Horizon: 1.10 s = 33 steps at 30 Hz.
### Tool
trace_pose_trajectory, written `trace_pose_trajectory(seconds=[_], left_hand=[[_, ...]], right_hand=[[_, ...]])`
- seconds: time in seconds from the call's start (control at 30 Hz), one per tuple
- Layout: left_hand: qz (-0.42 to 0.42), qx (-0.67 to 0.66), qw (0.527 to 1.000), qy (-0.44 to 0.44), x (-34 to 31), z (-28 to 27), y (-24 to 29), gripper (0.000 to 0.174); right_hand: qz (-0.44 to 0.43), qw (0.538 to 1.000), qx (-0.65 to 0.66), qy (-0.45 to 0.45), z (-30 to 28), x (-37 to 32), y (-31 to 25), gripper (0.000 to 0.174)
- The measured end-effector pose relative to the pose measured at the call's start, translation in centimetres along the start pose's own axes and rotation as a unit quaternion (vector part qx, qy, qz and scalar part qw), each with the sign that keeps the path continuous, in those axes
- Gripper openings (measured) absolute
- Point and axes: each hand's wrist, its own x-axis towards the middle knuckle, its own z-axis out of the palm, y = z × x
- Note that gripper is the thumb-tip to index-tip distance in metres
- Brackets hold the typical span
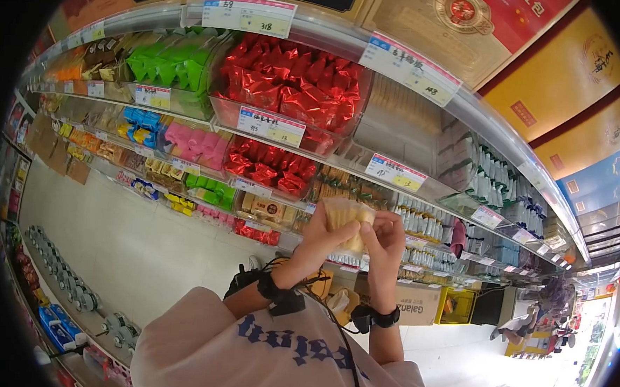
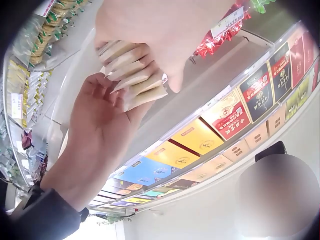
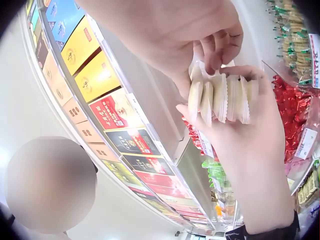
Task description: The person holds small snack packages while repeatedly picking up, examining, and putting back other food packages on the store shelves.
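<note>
Both hands in a pinch on pale packets — red sachets in a clear bin beyond

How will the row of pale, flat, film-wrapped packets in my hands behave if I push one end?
The row of pale, flat, film-wrapped packets would likely splay or slip apart, since gaps show between the packets' edges. Those crimped film edges look thin, so they'd probably flex easily.

The pale-yellow flat packets are thin, translucent plastic film (slight sheen). The red twisted packets are crinkled, glossy foil. The clear box-shaped bin is smooth plastic. The pale printed shirt is matt cloth.
</note>
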Motion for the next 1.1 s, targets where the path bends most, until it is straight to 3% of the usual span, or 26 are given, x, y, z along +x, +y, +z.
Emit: trace_pose_trajectory(seconds=[0.17,0.3,0.37,0.5,0.6,0.8,0.9,0.97,1.1], left_hand=[[0.018,-0.054,0.997,-0.043,-0.1,0.2,0.7,0.063],[0.034,-0.062,0.997,-0.025,0.4,-0.1,0.3,0.063],[0.049,-0.084,0.995,0.017,0.5,0.6,0.8,0.064],[0.117,-0.060,0.991,0.002,0.2,0.8,2.2,0.066],[0.175,-0.043,0.983,-0.020,-0.1,1.7,3.2,0.070],[0.265,0.004,0.964,-0.032,0.1,2.0,3.9,0.083],[0.291,0.020,0.955,-0.058,0.8,1.9,4.5,0.086],[0.279,-0.005,0.956,-0.091,0.9,2.5,5.6,0.087],[0.277,0.070,0.947,-0.145,2.2,1.7,6.5,0.087]], right_hand=[[-0.090,0.989,-0.117,0.005,1.5,-0.6,-1.6,0.030],[-0.159,0.954,-0.253,0.002,2.7,-0.4,-3.3,0.030],[-0.152,0.961,-0.227,-0.040,2.4,-0.5,-3.2,0.032],[-0.129,0.972,-0.159,-0.114,1.8,-0.7,-3.0,0.042],[0.017,0.990,0.006,-0.143,2.1,-1.1,-4.2,0.054],[0.087,0.963,0.050,-0.251,1.7,-0.1,-5.9,0.067],[0.109,0.941,0.037,-0.318,1.2,1.1,-6.5,0.075],[0.084,0.938,0.002,-0.336,1.1,1.7,-7.0,0.076],[0.041,0.936,-0.034,-0.349,1.6,2.9,-8.7,0.077]])
